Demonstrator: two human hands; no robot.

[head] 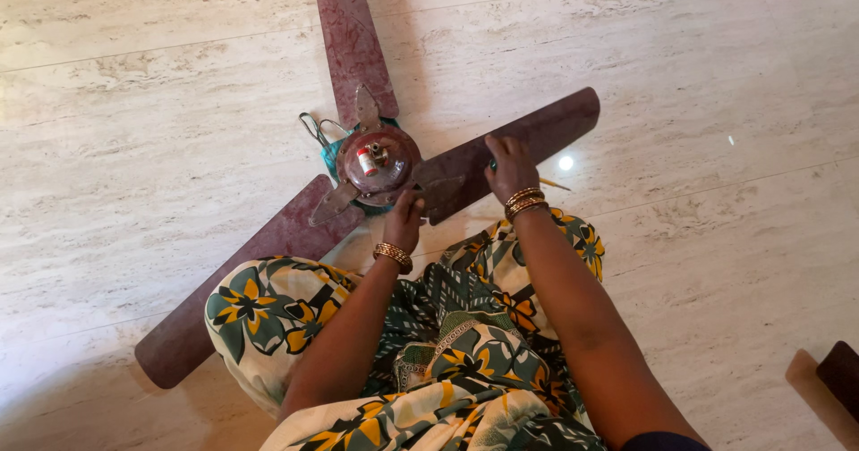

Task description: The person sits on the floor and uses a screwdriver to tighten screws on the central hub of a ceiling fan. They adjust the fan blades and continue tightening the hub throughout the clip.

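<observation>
Ceiling fan (376, 160) lies flat on the pale marble-look floor (134, 102), motor hub facing up, right in front of the seated person's knees. Three maroon blades: one points up out of frame, one runs right (528, 138), one runs down-left (233, 281) and passes under the floral-print cloth (447, 344) over the lap. Hub has a small red-and-white part (367, 161) on top, green wires (318, 131) looping out on its left side.

Left hand (407, 220) sits at the hub's lower edge, fingers curled against the blade bracket; can't tell if it's actually gripping. Right hand (510, 169) rests on the right blade, fingers closed around a thin tool with a yellowish tip (555, 183) sticking out to the right. Gold bangles on both wrists.
</observation>
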